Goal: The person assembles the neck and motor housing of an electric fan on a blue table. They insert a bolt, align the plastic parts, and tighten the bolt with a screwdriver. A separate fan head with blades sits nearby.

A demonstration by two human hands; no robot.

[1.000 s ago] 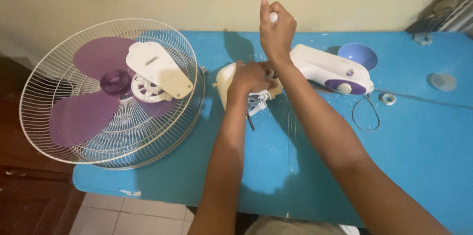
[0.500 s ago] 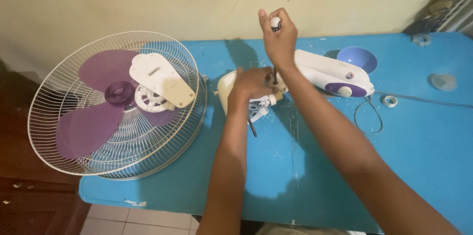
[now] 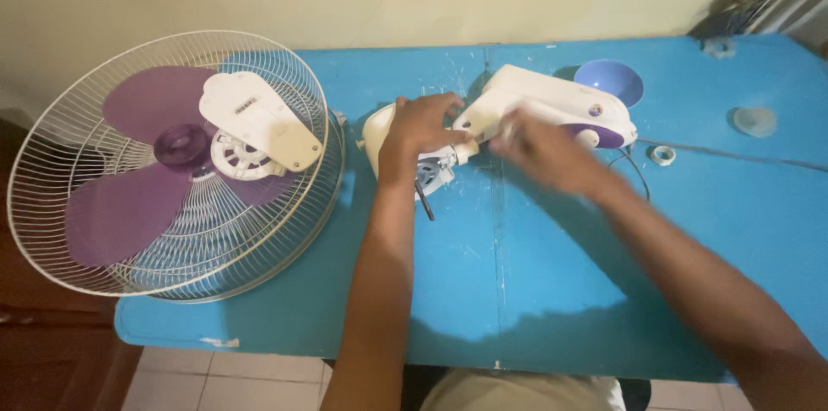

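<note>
- The left hand (image 3: 423, 125) is clamped over the cream motor housing (image 3: 377, 139) at the middle of the blue bench (image 3: 517, 273), pinning it down.
- The right hand (image 3: 539, 148) sits at three o'clock from it, blurred; I cannot tell whether it grips anything.
- A dark shaft (image 3: 424, 202) pokes out of the motor toward six o'clock.
- This looks like the stage of working on the bared motor; the next move seems to call for a firm left-hand hold and careful aim.
- The white fan neck (image 3: 552, 105) lies at two o'clock, a lilac bowl (image 3: 610, 81) beyond.
- The fan cage (image 3: 172, 165) with purple blades rests at nine o'clock.
</note>
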